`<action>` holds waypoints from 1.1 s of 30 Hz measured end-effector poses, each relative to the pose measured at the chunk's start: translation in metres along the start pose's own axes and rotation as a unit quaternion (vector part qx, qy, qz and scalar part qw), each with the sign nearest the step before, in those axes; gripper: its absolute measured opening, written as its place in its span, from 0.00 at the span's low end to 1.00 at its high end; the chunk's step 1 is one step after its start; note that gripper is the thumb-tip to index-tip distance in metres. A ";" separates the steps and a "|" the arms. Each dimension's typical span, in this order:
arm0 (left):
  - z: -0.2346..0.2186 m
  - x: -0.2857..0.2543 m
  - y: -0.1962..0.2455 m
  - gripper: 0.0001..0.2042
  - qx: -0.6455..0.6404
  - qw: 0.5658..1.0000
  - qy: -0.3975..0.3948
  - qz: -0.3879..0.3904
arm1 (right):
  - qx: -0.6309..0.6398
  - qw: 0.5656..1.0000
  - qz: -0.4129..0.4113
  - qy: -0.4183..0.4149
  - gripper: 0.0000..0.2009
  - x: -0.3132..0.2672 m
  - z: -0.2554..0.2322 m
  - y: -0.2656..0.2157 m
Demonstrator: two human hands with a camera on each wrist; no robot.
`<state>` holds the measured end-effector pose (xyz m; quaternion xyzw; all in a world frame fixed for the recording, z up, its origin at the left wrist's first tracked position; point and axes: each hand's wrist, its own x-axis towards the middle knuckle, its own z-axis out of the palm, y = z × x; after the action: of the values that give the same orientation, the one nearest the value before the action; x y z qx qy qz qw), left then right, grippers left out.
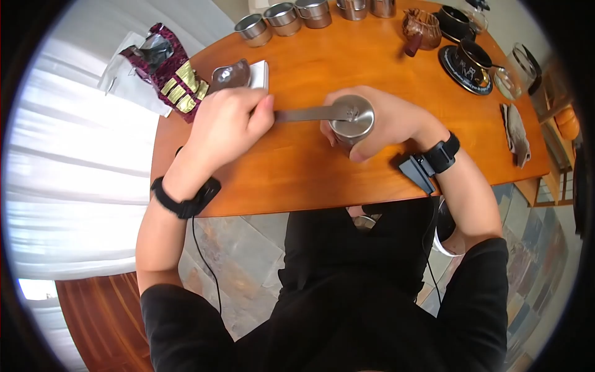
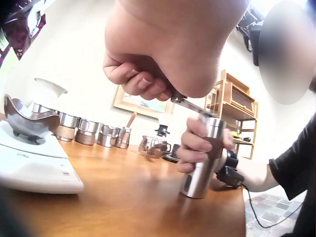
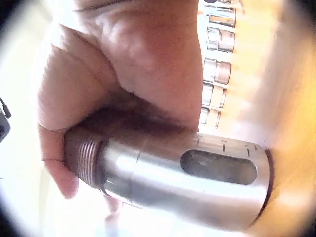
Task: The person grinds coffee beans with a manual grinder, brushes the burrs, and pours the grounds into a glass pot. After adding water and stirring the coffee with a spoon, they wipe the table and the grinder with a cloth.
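Observation:
A steel hand coffee grinder (image 1: 361,131) stands upright over the wooden table near its front edge. My right hand (image 1: 392,118) grips it, fingers wrapped around the dark ribbed band; the steel lower body (image 3: 148,173) with its slotted window shows below the fingers in the right wrist view. From the lid a flat metal crank (image 1: 310,114) reaches left toward my left hand (image 1: 232,121). That hand's fingers curl around the crank's outer end, hiding the knob. Just beyond the left hand, a dark glossy dish (image 1: 230,75) sits on a white scale (image 2: 37,170).
A purple and gold bag (image 1: 176,77) stands at the left edge. Several metal cups (image 1: 282,22) line the far edge. At the back right are a brown glass pot (image 1: 423,30) and a black cup (image 1: 475,56) on a saucer. A folded cloth (image 1: 516,133) lies far right.

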<state>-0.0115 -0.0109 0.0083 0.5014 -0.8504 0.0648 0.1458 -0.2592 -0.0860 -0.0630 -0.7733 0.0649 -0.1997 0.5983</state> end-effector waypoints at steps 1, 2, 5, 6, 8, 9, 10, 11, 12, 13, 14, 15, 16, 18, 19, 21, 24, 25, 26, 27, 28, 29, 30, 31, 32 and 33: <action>0.005 0.007 -0.004 0.12 -0.012 1.000 0.001 -0.014 | 0.001 0.998 0.056 -0.013 0.17 -0.001 0.000 -0.005; 0.010 0.009 -0.005 0.13 -0.025 0.999 0.001 -0.028 | -0.002 0.998 0.056 -0.019 0.17 -0.003 -0.002 -0.004; 0.017 0.009 -0.001 0.13 -0.331 0.932 -0.095 -0.116 | 0.066 0.997 0.038 -0.026 0.16 -0.007 -0.009 0.002; 0.015 0.006 0.003 0.11 -0.389 0.905 -0.109 -0.136 | 0.089 0.995 0.025 -0.029 0.16 -0.007 -0.009 0.003; 0.007 0.000 0.011 0.10 -0.416 0.882 -0.136 -0.173 | 0.141 0.989 0.021 -0.047 0.20 -0.006 -0.009 0.005; 0.005 -0.004 0.016 0.10 -0.447 0.854 -0.175 -0.203 | 0.139 0.988 0.017 -0.066 0.20 -0.006 -0.008 0.005; 0.006 -0.011 0.020 0.09 -0.451 0.857 -0.152 -0.196 | 0.176 0.983 0.015 -0.050 0.23 -0.006 -0.006 0.004; 0.004 -0.016 0.026 0.09 -0.447 0.859 -0.142 -0.206 | 0.214 0.976 0.016 -0.031 0.27 -0.007 -0.006 0.004; 0.001 -0.021 0.032 0.08 -0.451 0.857 -0.141 -0.207 | 0.189 0.981 0.018 -0.045 0.31 -0.007 -0.009 0.006; 0.000 -0.025 0.038 0.08 -0.455 0.855 -0.142 -0.206 | 0.188 0.981 0.016 -0.055 0.31 -0.006 -0.008 0.004; 0.002 -0.030 0.044 0.09 -0.470 0.846 -0.127 -0.217 | 0.193 0.980 0.022 -0.033 0.31 -0.007 -0.007 0.001; 0.004 -0.034 0.049 0.09 -0.470 0.846 -0.121 -0.220 | 0.198 0.980 0.030 -0.010 0.30 -0.007 -0.006 -0.001; 0.005 -0.039 0.053 0.09 -0.503 0.826 -0.104 -0.235 | 0.179 0.983 0.034 -0.009 0.29 -0.006 -0.007 -0.003; 0.010 -0.045 0.059 0.12 -0.550 0.795 -0.070 -0.244 | 0.164 0.986 0.036 -0.017 0.28 -0.006 -0.010 0.000; 0.009 -0.048 0.061 0.12 -0.552 0.795 -0.063 -0.243 | 0.151 0.988 0.037 -0.024 0.27 -0.005 -0.010 -0.001; 0.005 -0.054 0.066 0.11 -0.536 0.801 -0.037 -0.265 | 0.143 0.988 0.050 -0.024 0.26 -0.005 -0.008 -0.004; 0.002 -0.062 0.063 0.09 -0.596 0.758 0.028 -0.265 | 0.113 0.993 0.026 -0.009 0.26 -0.004 -0.011 0.002; -0.001 -0.065 0.063 0.08 -0.617 0.738 0.052 -0.269 | 0.112 0.993 0.026 -0.010 0.26 -0.004 -0.010 0.002; -0.003 -0.068 0.061 0.08 -0.616 0.739 0.054 -0.267 | 0.118 0.992 0.033 0.000 0.26 -0.005 -0.009 0.001; -0.006 -0.073 0.060 0.09 -0.585 0.751 0.024 -0.306 | 0.122 0.992 0.039 0.011 0.26 -0.005 -0.010 -0.001; -0.007 -0.080 0.057 0.10 -0.552 0.759 -0.006 -0.345 | 0.117 0.992 0.037 0.005 0.26 -0.005 -0.011 -0.001; -0.003 -0.089 0.053 0.10 -0.552 0.760 -0.005 -0.343 | 0.115 0.993 0.035 0.005 0.26 -0.005 -0.011 0.000; 0.007 -0.100 0.044 0.11 -0.496 0.791 0.018 -0.359 | 0.119 0.992 0.033 0.004 0.26 -0.005 -0.011 0.002; 0.016 -0.111 0.033 0.12 -0.437 0.817 0.041 -0.373 | 0.123 0.992 0.031 0.002 0.26 -0.006 -0.012 0.002; 0.023 -0.123 0.022 0.12 -0.435 0.819 0.042 -0.372 | 0.122 0.992 0.028 0.003 0.26 -0.006 -0.012 0.001; 0.030 -0.136 0.011 0.12 -0.388 0.825 0.063 -0.406 | 0.126 0.992 0.033 0.002 0.26 -0.006 -0.012 0.000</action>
<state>0.0352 0.0999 -0.0622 0.6981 -0.5144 -0.3036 0.3950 -0.2693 -0.0949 -0.0620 -0.6890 0.0659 -0.1878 0.6969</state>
